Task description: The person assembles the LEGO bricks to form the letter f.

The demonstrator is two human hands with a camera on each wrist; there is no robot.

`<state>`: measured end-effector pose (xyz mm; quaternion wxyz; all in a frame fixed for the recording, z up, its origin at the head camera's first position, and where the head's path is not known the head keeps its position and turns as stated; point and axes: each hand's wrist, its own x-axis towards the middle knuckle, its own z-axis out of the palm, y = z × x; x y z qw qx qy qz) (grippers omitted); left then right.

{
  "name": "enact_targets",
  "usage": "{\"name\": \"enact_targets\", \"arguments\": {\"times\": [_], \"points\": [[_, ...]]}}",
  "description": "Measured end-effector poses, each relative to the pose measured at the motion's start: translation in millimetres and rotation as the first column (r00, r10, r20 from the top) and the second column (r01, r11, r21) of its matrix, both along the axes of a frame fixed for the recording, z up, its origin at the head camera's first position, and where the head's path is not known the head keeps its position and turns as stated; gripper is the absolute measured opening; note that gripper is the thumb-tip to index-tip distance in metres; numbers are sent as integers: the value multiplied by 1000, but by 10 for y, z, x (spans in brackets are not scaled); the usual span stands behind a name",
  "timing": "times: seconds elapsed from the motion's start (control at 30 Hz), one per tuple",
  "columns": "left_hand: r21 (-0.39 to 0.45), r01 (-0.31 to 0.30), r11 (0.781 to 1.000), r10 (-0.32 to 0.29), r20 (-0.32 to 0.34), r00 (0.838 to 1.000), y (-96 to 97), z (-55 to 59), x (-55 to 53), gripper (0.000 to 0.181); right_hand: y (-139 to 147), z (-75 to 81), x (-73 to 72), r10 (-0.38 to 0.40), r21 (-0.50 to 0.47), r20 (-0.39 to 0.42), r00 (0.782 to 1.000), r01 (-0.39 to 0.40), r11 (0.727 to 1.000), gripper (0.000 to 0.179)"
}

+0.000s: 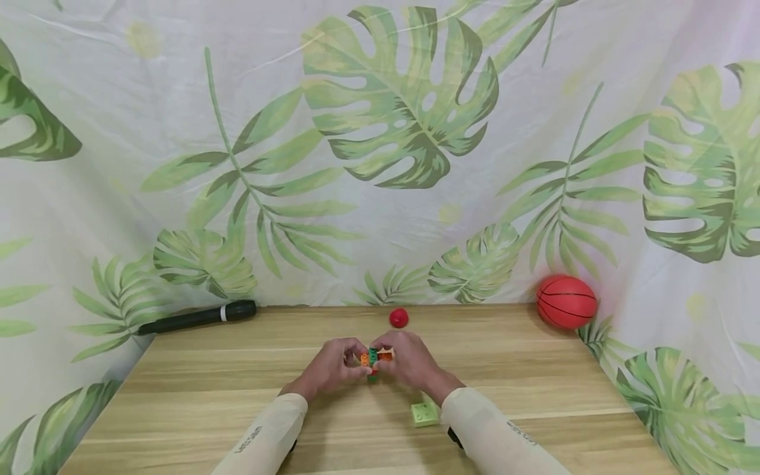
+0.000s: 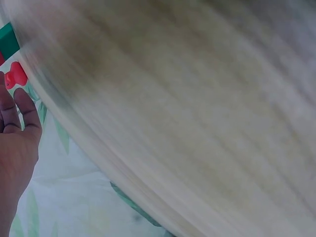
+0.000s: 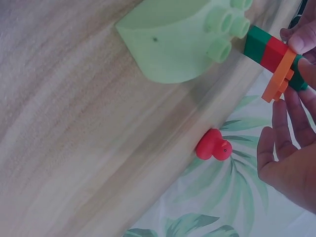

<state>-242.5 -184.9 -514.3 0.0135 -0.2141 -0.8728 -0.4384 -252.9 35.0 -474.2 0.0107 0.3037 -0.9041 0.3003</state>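
Both hands meet over the middle of the table, holding a small stack of toy building blocks (image 1: 373, 357) between them. Green, red and orange blocks make up the stack (image 3: 274, 53), with the orange piece crossing it. My left hand (image 1: 337, 364) pinches its left side in the head view; my right hand (image 1: 408, 359) grips the right side. In the right wrist view the right hand (image 3: 294, 165) has thumb and fingers at the stack. Only part of the left hand (image 2: 17, 148) shows in the left wrist view. Fingers hide some of the blocks.
A pale green studded block (image 1: 424, 414) lies by my right forearm. A red rubber duck (image 3: 215, 144) sits at the table's back edge. A black flashlight-shaped object (image 1: 198, 318) lies back left, a red ball (image 1: 567, 302) back right. Behind hangs a leaf-print cloth (image 1: 386, 218).
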Motion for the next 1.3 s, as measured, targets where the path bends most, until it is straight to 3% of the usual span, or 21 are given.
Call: {"name": "enact_targets", "arguments": {"times": [0.3, 0.53, 0.83, 1.03, 1.17, 1.3], "points": [[-28, 4, 1000, -4, 1, 1000, 15, 16, 7, 20, 14, -38, 8, 1, -22, 21, 1000, -1, 1000, 28], [-37, 9, 999, -9, 3, 1000, 36, 40, -15, 21, 73, -65, 54, 42, 19, -91, 995, -41, 999, 31], [-54, 16, 998, -16, 6, 1000, 70, 83, -4, 24, 440, -59, 212, 25, -34, -77, 997, -28, 999, 28], [-64, -1, 998, 1, 1, 1000, 47, 72, -6, 24, 795, -114, 293, 110, 52, 54, 992, -113, 992, 34], [-58, -5, 998, 6, 11, 1000, 44, 68, -4, 23, 981, -169, 353, 184, 51, 172, 968, -196, 979, 47], [-62, -17, 998, 18, 14, 1000, 42, 61, -3, 22, 1082, -209, 403, 236, 11, 258, 937, -247, 969, 48]]}}
